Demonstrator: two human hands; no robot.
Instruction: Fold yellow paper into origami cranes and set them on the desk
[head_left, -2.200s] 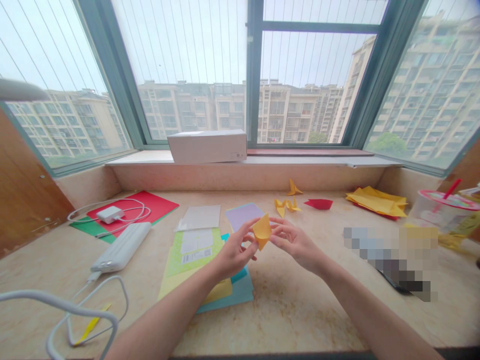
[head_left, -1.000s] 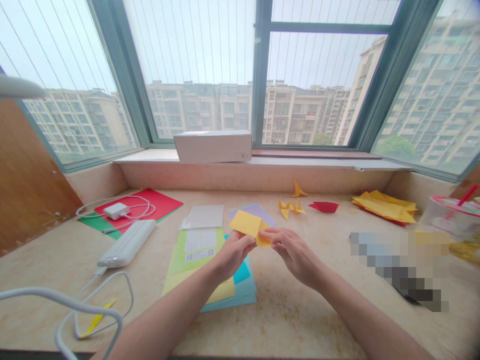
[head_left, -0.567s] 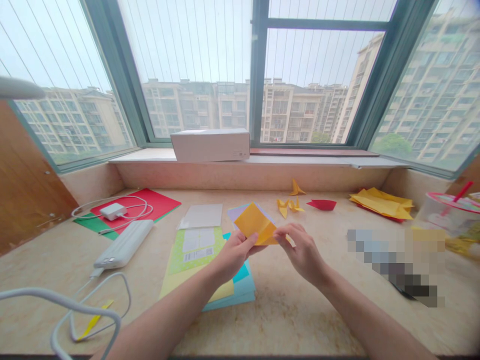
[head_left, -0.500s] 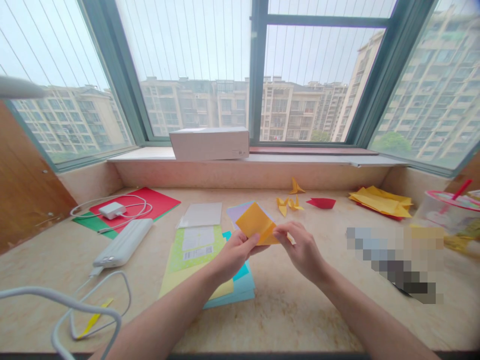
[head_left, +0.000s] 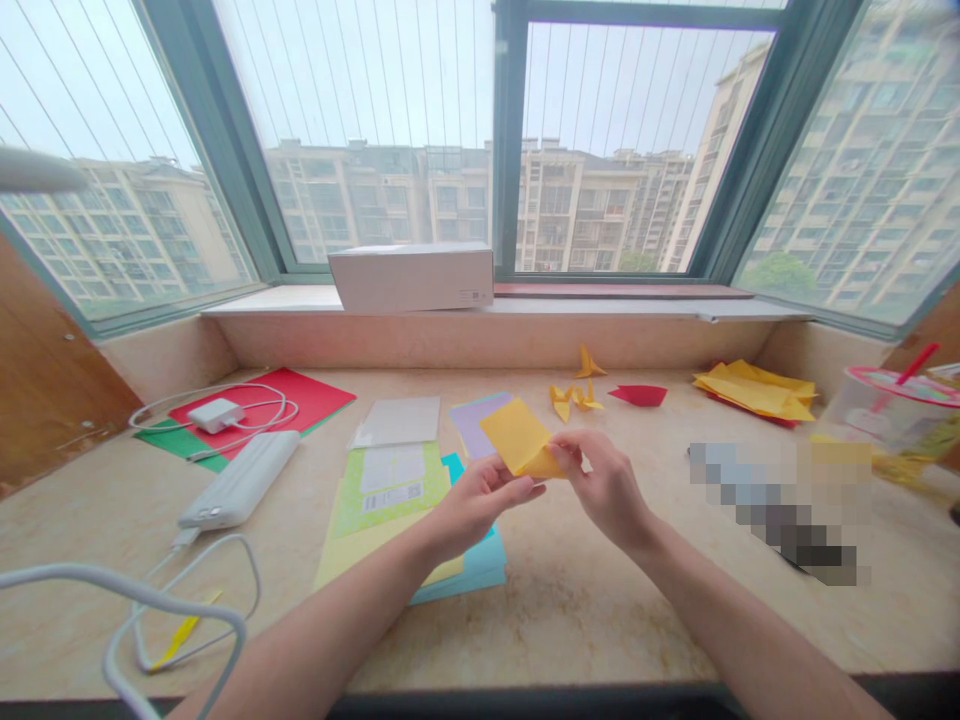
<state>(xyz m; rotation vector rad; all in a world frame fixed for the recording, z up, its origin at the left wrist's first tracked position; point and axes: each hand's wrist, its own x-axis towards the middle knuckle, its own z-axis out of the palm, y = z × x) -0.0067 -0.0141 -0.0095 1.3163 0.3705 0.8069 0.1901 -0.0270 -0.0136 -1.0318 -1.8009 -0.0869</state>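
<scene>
A folded sheet of yellow origami paper [head_left: 517,430] is held tilted above the counter, between my two hands. At its lower left, my left hand [head_left: 480,505] supports the paper, its fingers partly hidden behind the sheet and its thumb lying below the lower edge. My right hand [head_left: 604,480] pinches the lower right corner between thumb and fingertips. Under and behind my left hand lie a lilac sheet [head_left: 474,425] and blue paper [head_left: 480,568]. Several small yellow folded paper shapes [head_left: 589,364] and a red folded paper piece [head_left: 639,396] rest beyond my right hand.
Left of me are a white power bank [head_left: 241,482], a charger [head_left: 215,414] with cables, and red paper [head_left: 315,400]. A green packet [head_left: 386,490] lies near the middle. Yellow papers [head_left: 754,390] and a clear cup [head_left: 885,410] stand right. A white box [head_left: 412,278] occupies the sill.
My left thumb has slid off the paper's front to below its lower edge. The yellow paper has turned slightly, and my right hand has shifted its pinch. The camera view has moved a little.
</scene>
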